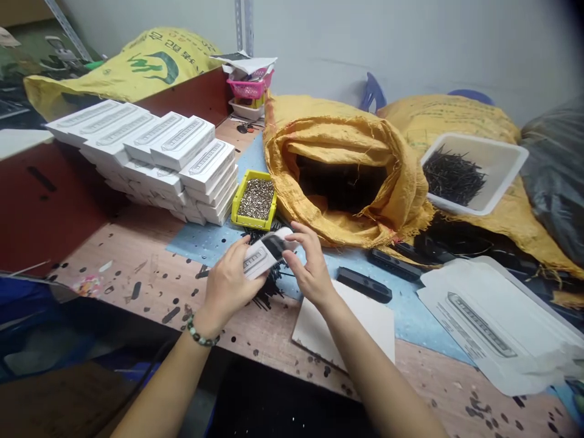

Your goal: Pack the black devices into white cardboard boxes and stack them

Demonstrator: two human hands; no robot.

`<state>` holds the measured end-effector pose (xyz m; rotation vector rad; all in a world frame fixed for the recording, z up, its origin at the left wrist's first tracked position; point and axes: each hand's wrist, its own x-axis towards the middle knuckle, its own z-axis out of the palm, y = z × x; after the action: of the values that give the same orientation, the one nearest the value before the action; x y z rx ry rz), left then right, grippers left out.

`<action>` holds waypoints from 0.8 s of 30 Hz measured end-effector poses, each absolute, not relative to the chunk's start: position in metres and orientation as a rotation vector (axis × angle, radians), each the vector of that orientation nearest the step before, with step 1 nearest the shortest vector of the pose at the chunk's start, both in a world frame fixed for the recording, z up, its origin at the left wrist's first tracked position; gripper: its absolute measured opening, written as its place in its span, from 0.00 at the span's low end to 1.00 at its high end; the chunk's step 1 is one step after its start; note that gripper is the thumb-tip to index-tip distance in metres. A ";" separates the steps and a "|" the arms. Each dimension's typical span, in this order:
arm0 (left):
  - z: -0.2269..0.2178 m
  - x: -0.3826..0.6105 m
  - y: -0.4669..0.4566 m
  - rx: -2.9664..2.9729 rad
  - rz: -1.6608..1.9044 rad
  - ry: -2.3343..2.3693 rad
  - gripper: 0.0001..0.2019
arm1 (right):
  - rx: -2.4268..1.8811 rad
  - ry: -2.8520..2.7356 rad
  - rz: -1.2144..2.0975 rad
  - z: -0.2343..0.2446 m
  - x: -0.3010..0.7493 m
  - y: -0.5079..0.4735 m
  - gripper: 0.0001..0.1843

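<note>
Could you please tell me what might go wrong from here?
The yellow plastic tray of small silvery metal pieces stands just beyond the left hand, so a bump might spill it. The white rectangular plastic tub of thin dark pieces rests on a bulging orange woven sack and could slide. The staggered stack of white printed boxes might topple if nudged.

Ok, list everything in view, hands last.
held box: 1, white, centre
black part: 1, black, at box's right end
stacked boxes: many, white, left
bin of metal pieces: 1, yellow, behind box
sacks: 2, orange, rear
logo sack: 1, yellow, left rear
tub of thin pieces: 1, white, right rear
bars: 2+, black, right of box
board: 1, white, right of box
flat cartons: uncountable, white, right
basket: 1, pink, rear
bag: 1, black, far right
table: 1, brown, below
left hand: 1, on box
right hand: 1, at box
</note>
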<state>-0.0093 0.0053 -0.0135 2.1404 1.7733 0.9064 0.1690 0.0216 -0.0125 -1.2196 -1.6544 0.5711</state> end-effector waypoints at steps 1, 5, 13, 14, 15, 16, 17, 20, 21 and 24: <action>-0.013 -0.016 0.006 2.062 0.898 1.835 0.21 | -1.281 -1.801 0.519 -0.015 0.173 0.017 0.12; -0.014 -0.034 0.002 1.912 0.727 2.024 0.20 | -1.634 -2.355 0.291 -0.036 0.183 0.002 0.11; -0.029 -0.041 -0.010 2.169 0.548 1.778 0.18 | -1.476 -2.357 0.188 -0.021 0.189 0.006 0.12; -0.030 -0.040 -0.010 2.203 0.556 1.722 0.19 | -1.400 -2.288 0.201 -0.011 0.190 0.008 0.12; -0.031 -0.038 -0.010 2.231 0.569 1.659 0.20 | -1.317 -2.257 0.215 -0.001 0.190 0.010 0.12; -0.031 -0.035 -0.011 2.250 0.585 1.593 0.21 | -1.242 -2.279 0.222 0.008 0.189 0.011 0.12; -0.030 -0.032 -0.011 2.254 0.597 1.535 0.21 | -1.175 -2.343 0.219 0.015 0.187 0.012 0.13; -0.024 -0.021 -0.014 2.167 0.624 1.434 0.23 | -1.034 -2.501 0.297 0.030 0.183 0.011 0.13; -0.022 -0.019 -0.016 2.112 0.630 1.407 0.24 | -1.014 -2.459 0.388 0.031 0.185 0.009 0.12; -0.015 -0.014 -0.023 1.971 0.684 1.274 0.36 | -1.036 -2.014 0.760 0.027 0.191 0.002 0.23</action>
<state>-0.0145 -0.0227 -0.0149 1.9706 1.2742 0.6839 0.1908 0.0018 0.0266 -1.0356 -2.0145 0.7605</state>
